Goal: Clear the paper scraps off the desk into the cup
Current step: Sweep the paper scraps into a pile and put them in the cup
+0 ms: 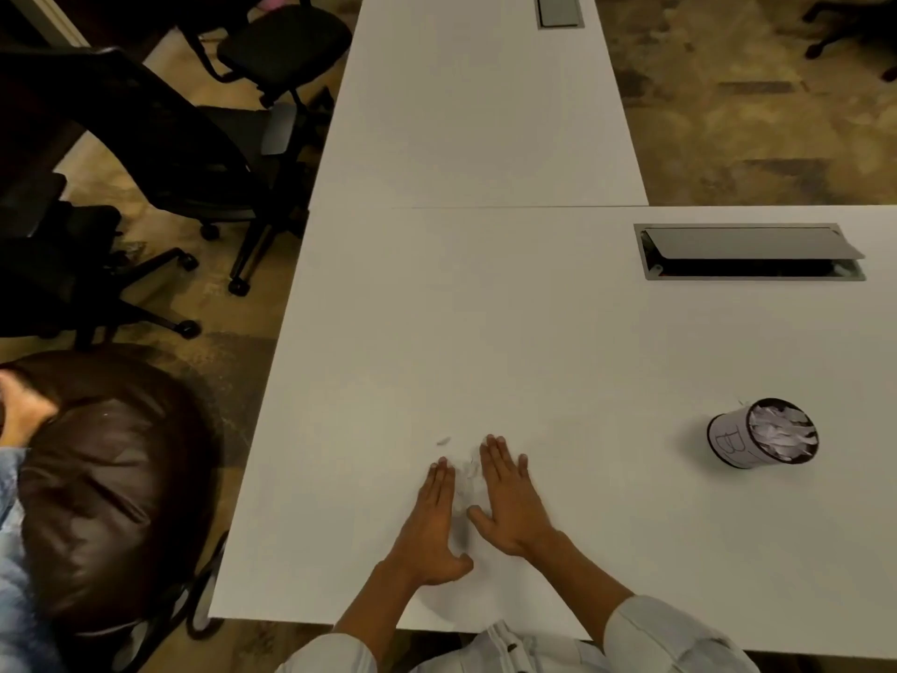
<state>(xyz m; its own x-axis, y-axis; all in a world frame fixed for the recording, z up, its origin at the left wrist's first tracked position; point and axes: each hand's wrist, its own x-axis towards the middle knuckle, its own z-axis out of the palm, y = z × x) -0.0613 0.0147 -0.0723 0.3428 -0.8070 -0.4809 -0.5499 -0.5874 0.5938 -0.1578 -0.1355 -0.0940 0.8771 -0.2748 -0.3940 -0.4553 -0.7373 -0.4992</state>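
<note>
Both hands, left (pixel 433 524) and right (pixel 507 500), lie flat with grip spread, herding paper scraps (pixel 467 476) near the worktop (pixel 558 342) front edge; stray scrap (pixel 443 441) risks escaping, and cup (pixel 762 434) appears nearly full.

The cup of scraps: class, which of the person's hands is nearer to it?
Right. The right hand lies flat on the desk, left of the cup; the left hand lies farther left still.
</note>
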